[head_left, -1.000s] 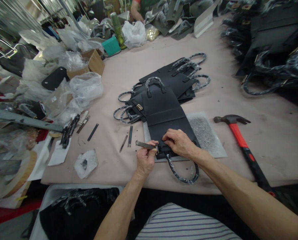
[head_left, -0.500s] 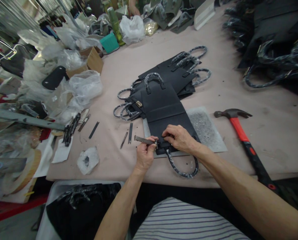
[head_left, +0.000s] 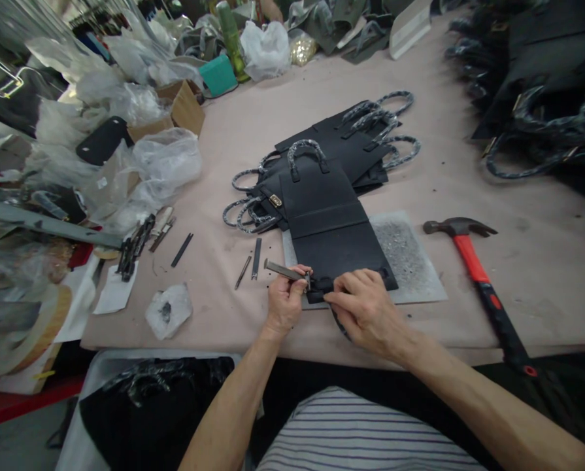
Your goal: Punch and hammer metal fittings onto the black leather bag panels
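The left hand (head_left: 285, 304) is squeezing a metal tool (head_left: 281, 269) tight at the near edge of the black bag (head_left: 331, 229) lying on the table (head_left: 468, 163). The right hand (head_left: 365, 313) is pressing there with bent fingers; I cannot tell if it is gripping. The hammer (head_left: 468, 255) is lying untouched, other bags (head_left: 341, 140) piled behind

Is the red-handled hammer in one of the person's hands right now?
No, the hammer lies on the table, apart from the left hand, which grips a metal tool, and the right hand on the black bag.
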`<action>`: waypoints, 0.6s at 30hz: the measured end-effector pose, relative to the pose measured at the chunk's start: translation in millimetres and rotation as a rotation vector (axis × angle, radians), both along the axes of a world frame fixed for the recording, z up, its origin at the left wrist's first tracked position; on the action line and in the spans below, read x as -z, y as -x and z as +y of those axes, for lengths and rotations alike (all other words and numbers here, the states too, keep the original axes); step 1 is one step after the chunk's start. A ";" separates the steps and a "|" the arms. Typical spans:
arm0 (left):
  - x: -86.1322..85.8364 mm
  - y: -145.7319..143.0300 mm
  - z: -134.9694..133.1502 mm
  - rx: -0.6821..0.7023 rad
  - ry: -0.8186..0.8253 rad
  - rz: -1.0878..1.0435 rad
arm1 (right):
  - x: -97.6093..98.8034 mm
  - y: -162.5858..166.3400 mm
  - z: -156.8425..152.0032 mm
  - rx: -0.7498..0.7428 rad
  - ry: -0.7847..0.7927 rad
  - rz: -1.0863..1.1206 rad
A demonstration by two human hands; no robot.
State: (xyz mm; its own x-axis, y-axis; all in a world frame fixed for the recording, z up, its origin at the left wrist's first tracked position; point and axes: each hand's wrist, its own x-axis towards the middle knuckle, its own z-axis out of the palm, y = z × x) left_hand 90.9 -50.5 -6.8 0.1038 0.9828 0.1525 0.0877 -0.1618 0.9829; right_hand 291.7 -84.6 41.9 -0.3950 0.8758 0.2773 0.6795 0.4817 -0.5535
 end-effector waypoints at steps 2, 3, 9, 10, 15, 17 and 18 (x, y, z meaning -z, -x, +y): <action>0.9 0.1 0.3 0.006 0.003 -0.026 | 2.4 3.4 -13.6 0.016 0.003 -0.067; 1.2 0.2 0.2 0.010 0.004 -0.033 | 4.8 4.6 -17.1 0.019 0.010 -0.085; 2.5 1.2 -1.9 0.020 -0.009 -0.041 | 17.2 6.0 -17.6 0.002 0.020 -0.139; 2.7 1.2 -2.3 0.017 -0.013 -0.039 | 17.6 6.2 -17.7 0.002 0.019 -0.144; 2.6 0.8 -3.5 0.014 -0.021 -0.035 | 15.1 10.4 -19.2 0.044 0.044 -0.172; 1.8 1.0 -3.7 0.010 -0.028 -0.026 | 14.2 12.6 -19.2 0.059 0.049 -0.156; 1.4 1.1 -3.7 0.010 -0.032 -0.019 | 14.1 13.3 -19.1 0.062 0.049 -0.145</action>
